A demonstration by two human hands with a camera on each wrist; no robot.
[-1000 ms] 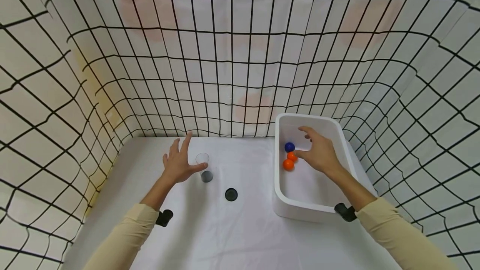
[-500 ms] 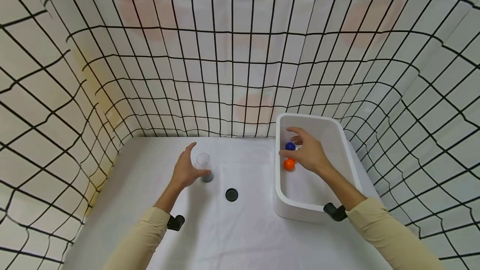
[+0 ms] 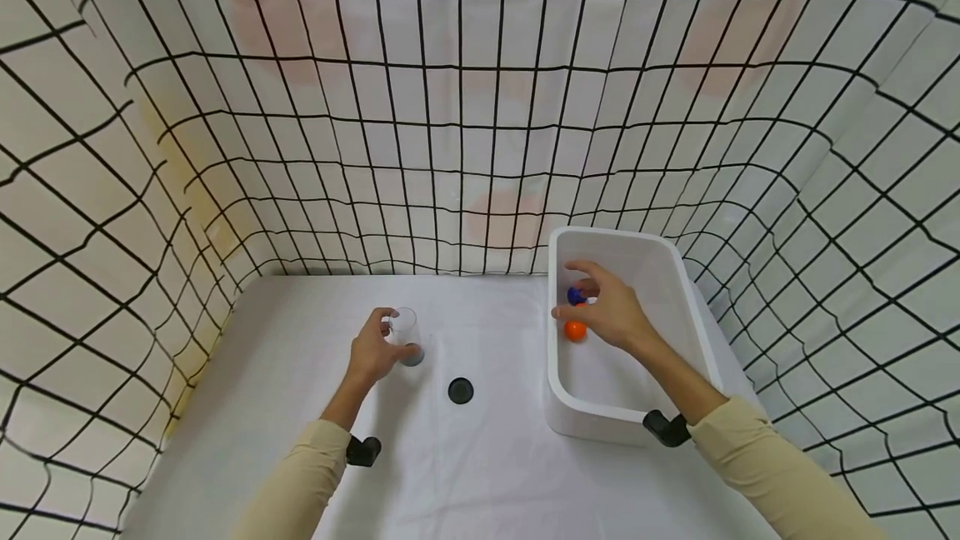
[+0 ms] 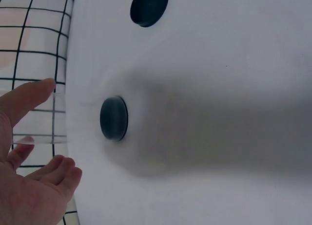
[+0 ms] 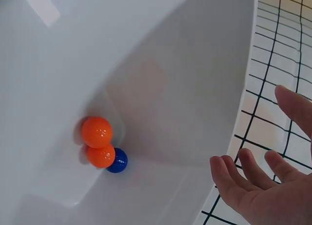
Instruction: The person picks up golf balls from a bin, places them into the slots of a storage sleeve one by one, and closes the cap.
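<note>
A clear cylinder [image 3: 404, 322], like a tumbler or tube, stands on the table with a dark disc [image 4: 114, 119] at its foot. My left hand [image 3: 373, 350] is around its near-left side, thumb and fingers spread; whether they touch it I cannot tell. Just right of it lies a dark round disc [image 3: 461, 391]. My right hand [image 3: 611, 311] hovers over the white bin [image 3: 637, 415], fingers curved and apart, holding nothing. In the bin's far-left corner, orange balls [image 5: 97, 132] sit against a blue ball [image 5: 117, 160]. The hand partly hides them in the head view.
A white cloth covers the table [image 3: 495, 473]. Black netting [image 3: 462, 148] hangs along the back and both sides, close behind the cylinder and the bin. The bin walls rise around the balls.
My left hand has moved right and down to the cylinder, its fingers drawing closer together. My right hand has shifted left above the balls. The balls, bin and discs stay put.
</note>
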